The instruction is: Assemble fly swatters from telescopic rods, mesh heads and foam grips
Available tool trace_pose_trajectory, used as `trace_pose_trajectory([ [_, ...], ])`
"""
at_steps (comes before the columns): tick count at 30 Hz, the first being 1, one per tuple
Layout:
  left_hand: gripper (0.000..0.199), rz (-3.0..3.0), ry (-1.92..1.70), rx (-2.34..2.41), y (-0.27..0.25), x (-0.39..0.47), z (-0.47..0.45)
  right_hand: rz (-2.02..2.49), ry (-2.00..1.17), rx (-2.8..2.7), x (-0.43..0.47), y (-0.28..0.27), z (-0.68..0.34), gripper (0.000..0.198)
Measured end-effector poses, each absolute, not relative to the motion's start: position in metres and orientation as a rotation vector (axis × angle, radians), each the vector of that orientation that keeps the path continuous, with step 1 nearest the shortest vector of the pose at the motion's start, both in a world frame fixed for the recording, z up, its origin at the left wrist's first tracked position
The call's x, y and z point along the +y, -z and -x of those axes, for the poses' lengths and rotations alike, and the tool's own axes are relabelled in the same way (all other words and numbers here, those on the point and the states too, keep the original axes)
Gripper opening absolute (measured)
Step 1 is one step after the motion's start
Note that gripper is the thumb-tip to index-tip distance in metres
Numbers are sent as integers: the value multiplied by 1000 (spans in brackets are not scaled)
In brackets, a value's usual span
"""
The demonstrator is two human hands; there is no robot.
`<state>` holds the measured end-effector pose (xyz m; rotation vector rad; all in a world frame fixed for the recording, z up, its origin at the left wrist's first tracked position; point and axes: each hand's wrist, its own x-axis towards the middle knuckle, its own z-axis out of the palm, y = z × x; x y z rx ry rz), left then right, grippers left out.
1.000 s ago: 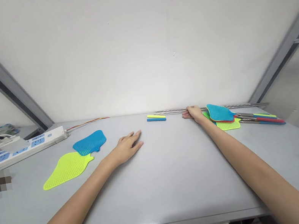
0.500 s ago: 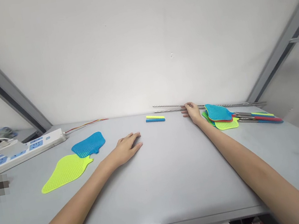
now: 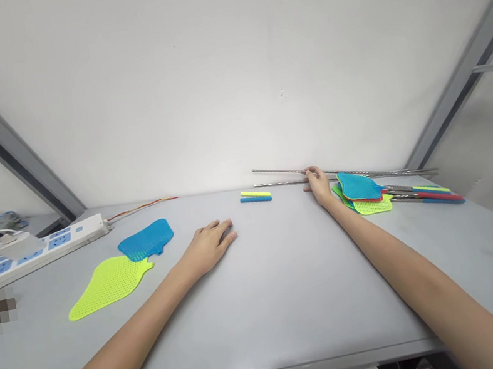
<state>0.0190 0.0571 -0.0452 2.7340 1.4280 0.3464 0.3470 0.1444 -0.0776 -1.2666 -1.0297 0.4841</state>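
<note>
Metal rod (image 3: 282, 172), right of centre at mid-height of the frame, before the white wall (image 3: 227, 73). Its long axis runs across the frame with a gentle slope: the left tip points left and slightly up, the other end toward the far right. The right hand (image 3: 320, 185) appears to pinch it between thumb and forefinger, left of its midpoint, the other fingers loosely extended; this off-centre hold probably explains why the left tip stands above the second rod (image 3: 278, 184), which lies nearly level. Toward the right the two converge; whether they touch cannot be told. The left hand (image 3: 209, 244), left of centre, rests palm down on the counter (image 3: 296, 303), fingers slightly spread and holding nothing, perhaps as a support for the reach. At right, stacked fly swatters (image 3: 361, 185) point their heads left and handles right, presumably for compactness.
</note>
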Motion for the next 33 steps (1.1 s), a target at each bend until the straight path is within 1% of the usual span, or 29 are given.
trace_pose_trajectory([
  [12,46,-2757,-331,1437,44,57,-19,1195,-356,-1126,142,74,-347,39],
  [22,46,-2731,-331,1423,44,58,-16,1154,-246,-1193,146,76,-349,32],
  [33,44,-2743,-359,1455,48,58,-20,1250,-155,-1253,146,77,-348,29],
])
